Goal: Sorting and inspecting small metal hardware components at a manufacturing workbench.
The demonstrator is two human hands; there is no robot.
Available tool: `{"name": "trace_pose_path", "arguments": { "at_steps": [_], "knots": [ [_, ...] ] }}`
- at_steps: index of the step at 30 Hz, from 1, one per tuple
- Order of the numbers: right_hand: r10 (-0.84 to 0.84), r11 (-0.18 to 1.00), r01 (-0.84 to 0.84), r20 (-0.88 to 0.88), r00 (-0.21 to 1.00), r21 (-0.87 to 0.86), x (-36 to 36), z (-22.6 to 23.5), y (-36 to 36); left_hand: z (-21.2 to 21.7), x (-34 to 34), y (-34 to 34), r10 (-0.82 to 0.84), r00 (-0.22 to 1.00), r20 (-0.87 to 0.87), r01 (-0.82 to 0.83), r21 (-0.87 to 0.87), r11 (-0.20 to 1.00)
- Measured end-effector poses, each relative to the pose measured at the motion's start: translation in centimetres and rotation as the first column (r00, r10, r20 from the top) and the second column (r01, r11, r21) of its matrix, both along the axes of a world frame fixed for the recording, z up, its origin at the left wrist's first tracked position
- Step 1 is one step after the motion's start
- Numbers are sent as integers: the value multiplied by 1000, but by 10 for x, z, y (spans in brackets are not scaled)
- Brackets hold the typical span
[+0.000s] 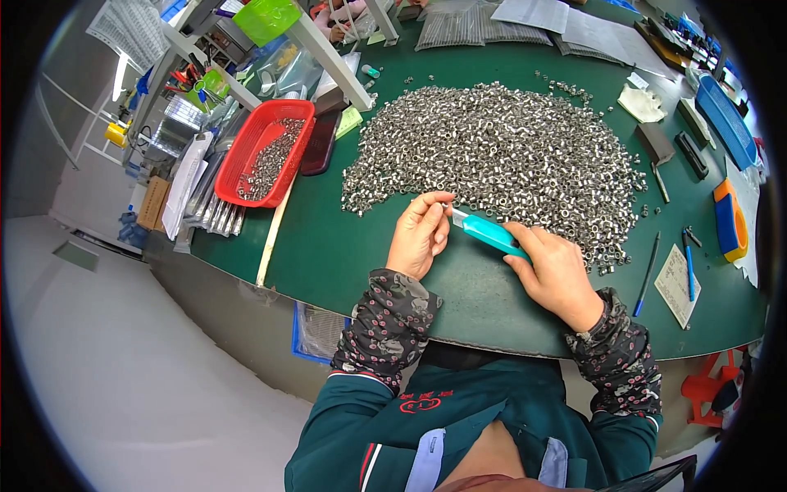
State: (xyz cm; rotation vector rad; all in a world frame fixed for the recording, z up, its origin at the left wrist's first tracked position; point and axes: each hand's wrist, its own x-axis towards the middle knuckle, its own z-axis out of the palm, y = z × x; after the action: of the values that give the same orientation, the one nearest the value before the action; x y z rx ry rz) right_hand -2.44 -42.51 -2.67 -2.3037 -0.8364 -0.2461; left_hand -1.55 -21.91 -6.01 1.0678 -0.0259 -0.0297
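Right hand [556, 269] wrapped round teal cutter [490, 235], blade [458, 217] pointing left toward the other hand. Left hand [419, 236] pinches a small metal ring [446, 205], thumb to finger, just off the near edge of the pile [492, 139], over green table [361, 271]. Can't tell if blade touches ring. Risks: too much push, blade slips and nicks bare left fingers; pinch too slight, ring pops out, lost among lookalikes.
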Motion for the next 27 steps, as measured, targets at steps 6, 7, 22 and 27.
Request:
{"name": "trace_pose_path", "arguments": {
  "at_steps": [6,7,22,27],
  "knots": [
    [8,1000,-8,7,1000,15,0,-2,0,0,-1,-1,49,999,5,-49,52,997],
    [12,1000,-12,9,1000,20,0,-2,0,-3,0,1,37,999,18,-38,39,999],
    [21,1000,-20,-47,999,8,1,-3,-1,0,-2,-2,50,999,11,-51,108,993],
    [-1,1000,1,33,999,-7,1,-4,-1,-3,-1,1,32,999,32,-37,152,988]
  ]
}}
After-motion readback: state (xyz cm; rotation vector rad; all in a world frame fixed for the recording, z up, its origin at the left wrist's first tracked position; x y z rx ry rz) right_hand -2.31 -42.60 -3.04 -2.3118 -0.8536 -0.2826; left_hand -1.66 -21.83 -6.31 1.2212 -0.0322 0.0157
